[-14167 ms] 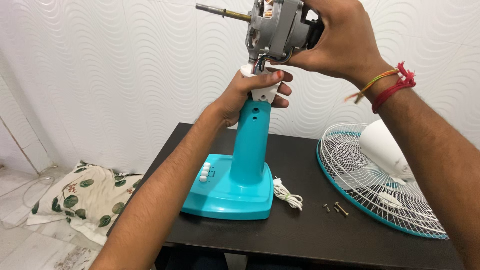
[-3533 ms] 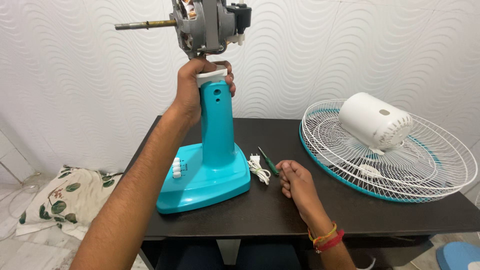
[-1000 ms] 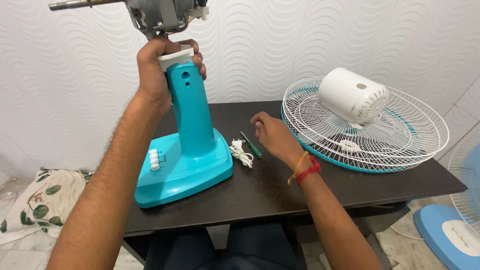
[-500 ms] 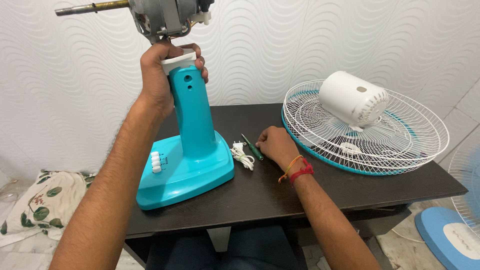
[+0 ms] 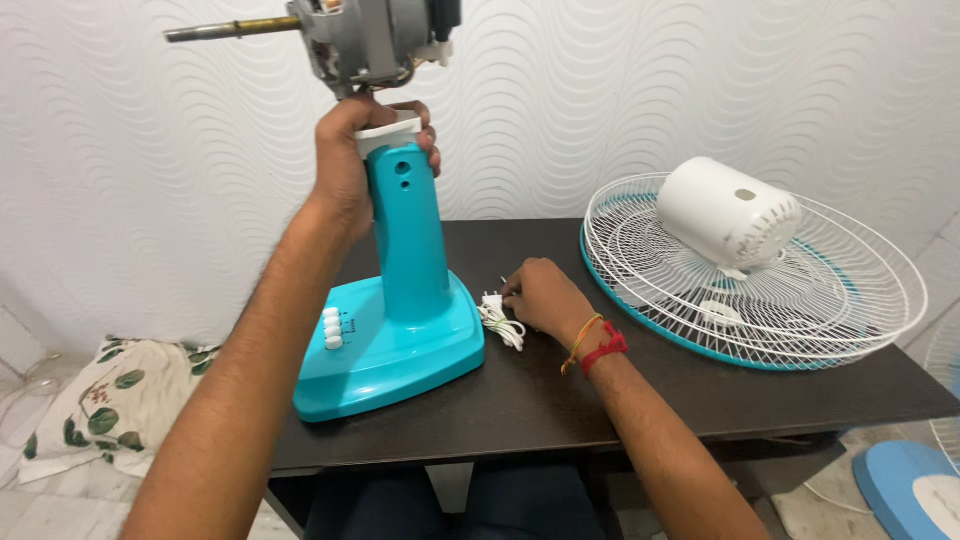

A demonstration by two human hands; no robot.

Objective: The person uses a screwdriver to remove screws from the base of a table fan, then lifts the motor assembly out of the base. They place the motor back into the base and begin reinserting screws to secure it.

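Left hand grips the stand neck under the motor; right hand curls over something hidden beside the cord, grip unclear.

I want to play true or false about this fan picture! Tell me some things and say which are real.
1. The left hand grips the top of the turquoise fan stand, just under the bare motor. True.
2. The white motor cover sits on the floor. False: it lies on the wire fan guard on the dark table.
3. The right hand rests on the table beside the coiled white cord. True.
4. The stand's push buttons are red. False: they are white.
5. The motor's metal shaft points toward the guard. False: it points the other way, to the picture's left.
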